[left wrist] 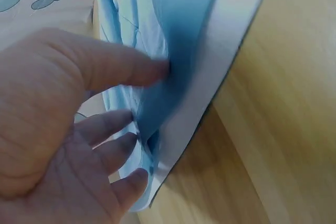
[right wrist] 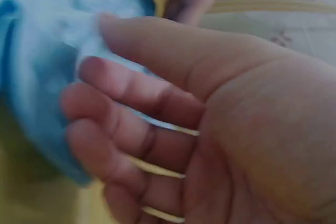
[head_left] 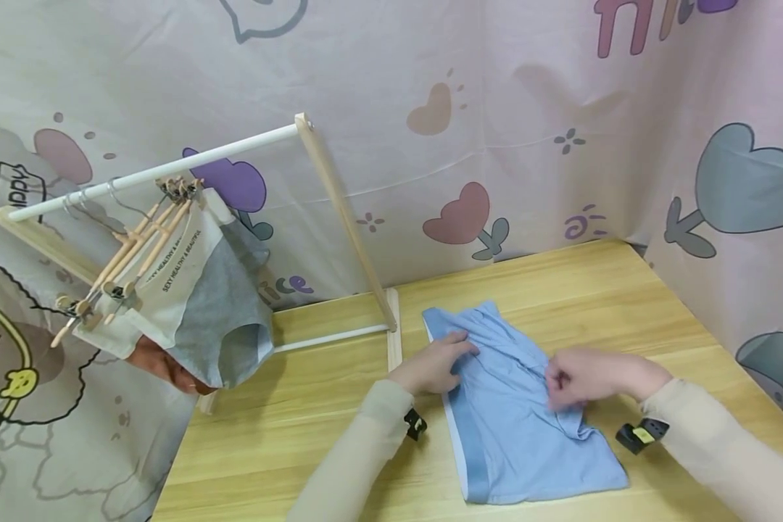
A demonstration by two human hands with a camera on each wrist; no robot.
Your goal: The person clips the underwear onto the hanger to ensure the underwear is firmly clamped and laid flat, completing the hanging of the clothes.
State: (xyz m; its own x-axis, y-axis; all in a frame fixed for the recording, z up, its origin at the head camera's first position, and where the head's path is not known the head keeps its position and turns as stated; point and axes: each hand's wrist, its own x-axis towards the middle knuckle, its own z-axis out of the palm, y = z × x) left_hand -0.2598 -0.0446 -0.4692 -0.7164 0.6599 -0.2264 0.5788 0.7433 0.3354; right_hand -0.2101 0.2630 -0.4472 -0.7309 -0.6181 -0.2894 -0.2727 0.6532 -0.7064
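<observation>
A pair of light blue boxer briefs point(head_left: 515, 435) lies on the wooden table, its waistband toward the left and its cloth wrinkled. My left hand point(head_left: 433, 362) rests at the waistband, fingers spread. In the left wrist view the thumb lies on the blue band point(left wrist: 184, 51), with the other fingertips along the cloth below it. My right hand point(head_left: 583, 377) is over the opposite side of the briefs, beside bunched cloth. Its fingers are loosely bent in the right wrist view, and thumb and fingertips point(right wrist: 92, 69) stand apart, blurred, with no cloth plainly between them.
To the left stands a small rack with a white rail point(head_left: 202, 156) and wooden legs. Wooden clip hangers point(head_left: 133, 243) hold grey-and-white briefs point(head_left: 215, 312) and a rust-coloured one point(head_left: 170, 366). A printed curtain point(head_left: 378, 72) closes off the back and sides of the table point(head_left: 287, 435).
</observation>
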